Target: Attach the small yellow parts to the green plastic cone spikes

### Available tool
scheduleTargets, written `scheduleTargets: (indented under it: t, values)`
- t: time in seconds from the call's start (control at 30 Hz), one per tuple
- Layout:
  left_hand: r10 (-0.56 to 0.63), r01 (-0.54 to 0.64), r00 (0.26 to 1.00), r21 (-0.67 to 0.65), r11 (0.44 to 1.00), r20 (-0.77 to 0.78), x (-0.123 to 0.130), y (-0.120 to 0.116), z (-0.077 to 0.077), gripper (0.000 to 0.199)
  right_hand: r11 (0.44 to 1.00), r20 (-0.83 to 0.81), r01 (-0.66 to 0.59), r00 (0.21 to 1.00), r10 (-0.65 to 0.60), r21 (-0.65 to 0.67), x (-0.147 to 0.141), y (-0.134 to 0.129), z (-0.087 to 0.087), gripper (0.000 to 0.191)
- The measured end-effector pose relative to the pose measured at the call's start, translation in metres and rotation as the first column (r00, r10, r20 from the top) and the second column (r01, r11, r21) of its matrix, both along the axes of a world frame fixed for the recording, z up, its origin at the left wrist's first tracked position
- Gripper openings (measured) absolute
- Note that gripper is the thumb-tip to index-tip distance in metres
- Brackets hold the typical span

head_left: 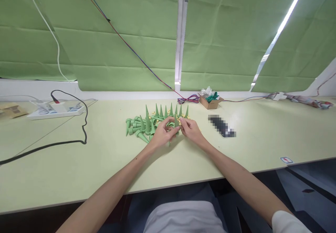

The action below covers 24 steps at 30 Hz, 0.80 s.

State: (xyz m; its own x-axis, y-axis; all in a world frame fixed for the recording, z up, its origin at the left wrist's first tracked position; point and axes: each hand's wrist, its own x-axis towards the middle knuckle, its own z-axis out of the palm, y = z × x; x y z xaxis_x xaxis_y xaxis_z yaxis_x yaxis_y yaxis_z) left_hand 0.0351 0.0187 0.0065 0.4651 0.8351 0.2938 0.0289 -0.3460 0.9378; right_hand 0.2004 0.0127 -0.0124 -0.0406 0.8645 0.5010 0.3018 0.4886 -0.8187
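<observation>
Both of my hands meet at the near right side of a pile of green plastic plant-watering spikes [147, 125]. My left hand [163, 133] is closed around a green cone-shaped spike [176, 120] that points upward. Beside it, my right hand [191, 130] is pinched, its fingertips almost touching the left ones; what they hold is too small to make out. Small yellow pieces [158, 121] lie among the spikes. Several spikes stand upright in a row at the back, while others lie on their sides at the left.
The pale table [105, 170] carries a small cardboard box [210, 103] with plastic and green material, a coil of wire [188, 99], and a blurred-out dark object [222, 125]. A power strip [56, 111] and black cable [85, 121] lie at the left.
</observation>
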Motion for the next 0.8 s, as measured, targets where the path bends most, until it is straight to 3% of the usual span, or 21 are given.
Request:
scheduleTargets:
  t: [0.17,0.27,0.47,0.67,0.8]
  values:
    - [0.082,-0.072,0.986,-0.073,0.995,0.146,0.0009,0.0013,0.0035,0.046,1.0,-0.121,0.022,0.992,-0.021,0.008,0.0011,0.0001,0.0016,0.051]
    - [0.119,-0.097,0.983,-0.155,0.983,0.136,0.0006,0.0024,0.006,0.044,1.0,-0.17,-0.005,0.985,0.006,0.01,0.0014,-0.0019,0.0039,0.051]
    - [-0.06,0.055,0.998,-0.244,0.968,-0.009,0.0012,0.0032,0.0037,0.058,0.998,-0.115,-0.058,0.992,0.06,0.023,0.0016,-0.0048,0.0045,0.05]
    - [-0.161,0.177,0.984,-0.295,0.939,0.077,0.0018,0.0037,0.0001,0.052,0.997,-0.08,-0.071,0.994,0.073,0.031,0.0016,-0.0064,0.0066,0.05]
    - [-0.168,0.212,0.974,-0.341,0.916,0.153,0.0005,0.0044,0.0014,0.048,0.997,-0.068,-0.063,0.996,0.065,0.034,0.0016,-0.0081,0.0097,0.05]
